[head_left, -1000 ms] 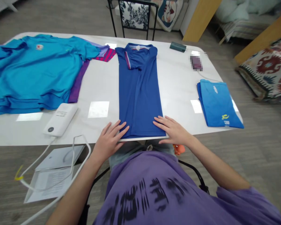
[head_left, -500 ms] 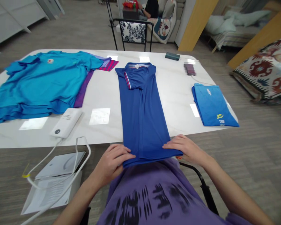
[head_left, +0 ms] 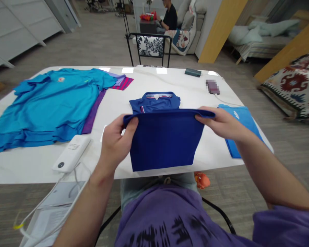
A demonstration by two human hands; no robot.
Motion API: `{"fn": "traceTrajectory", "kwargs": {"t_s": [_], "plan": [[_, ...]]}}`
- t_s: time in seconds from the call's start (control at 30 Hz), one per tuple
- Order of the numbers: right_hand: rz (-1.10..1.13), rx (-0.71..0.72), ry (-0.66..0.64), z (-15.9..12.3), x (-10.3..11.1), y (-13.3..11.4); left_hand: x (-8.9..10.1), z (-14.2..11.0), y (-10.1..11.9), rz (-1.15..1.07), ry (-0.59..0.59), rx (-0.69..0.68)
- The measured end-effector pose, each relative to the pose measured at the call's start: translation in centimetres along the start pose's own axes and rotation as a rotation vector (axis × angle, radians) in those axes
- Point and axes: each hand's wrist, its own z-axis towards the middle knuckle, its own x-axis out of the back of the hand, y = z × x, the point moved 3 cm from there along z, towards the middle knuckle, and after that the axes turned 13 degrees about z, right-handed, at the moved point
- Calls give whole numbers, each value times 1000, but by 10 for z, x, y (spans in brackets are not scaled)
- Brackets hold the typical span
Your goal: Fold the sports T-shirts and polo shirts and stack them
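A dark blue polo shirt [head_left: 164,140] lies on the white table [head_left: 110,164], its lower part lifted and doubled over toward the collar. My left hand [head_left: 118,137] pinches the left corner of the raised hem between thumb and fingers. At the right corner, my right hand [head_left: 218,121] grips the same hem. The collar and a striped sleeve edge show beyond the raised fabric, which hides the middle of the shirt.
Left, a turquoise T-shirt [head_left: 59,106] lies spread over other garments. A white power bank [head_left: 72,152] with cables sits near the front edge. At right are a folded blue shirt [head_left: 231,137], a blurred phone-like item [head_left: 212,86] and a dark case [head_left: 193,72]. A person [head_left: 169,17] sits beyond.
Both hands have closed on the polo shirt's hem and carried it up and away from me, folding the lower part toward the collar. The view has tilted up slightly.
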Motion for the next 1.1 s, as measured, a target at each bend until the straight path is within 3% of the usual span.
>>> {"fn": "traceTrajectory", "kwargs": {"t_s": [0.17,0.23,0.3,0.37,0.47,0.6,0.67,0.77,0.83,0.97,1.1], "plan": [[83,-63,130,182,20,85,-88,159,-76,44,-28,30],[-40,-78,185,234,17,125,-119,195,-106,219,-77,94],[-232,-86,232,262,4,158,-144,207,-127,433,-125,116],[-399,-67,218,270,-16,183,-165,200,-137,590,-194,30],[-513,-37,110,259,-51,203,-189,175,-143,674,-350,-101],[-529,-60,112,246,-70,211,-199,162,-153,664,-461,-49],[-517,-87,223,245,-61,213,-193,169,-160,654,-401,0],[-501,-201,470,240,-31,220,-173,186,-178,689,-239,187],[-501,-323,534,236,-11,226,-163,197,-192,707,-249,288],[-469,-502,368,233,6,231,-162,215,-202,626,-433,300],[-253,-388,252,233,-4,214,-163,219,-178,489,-512,232]]}}
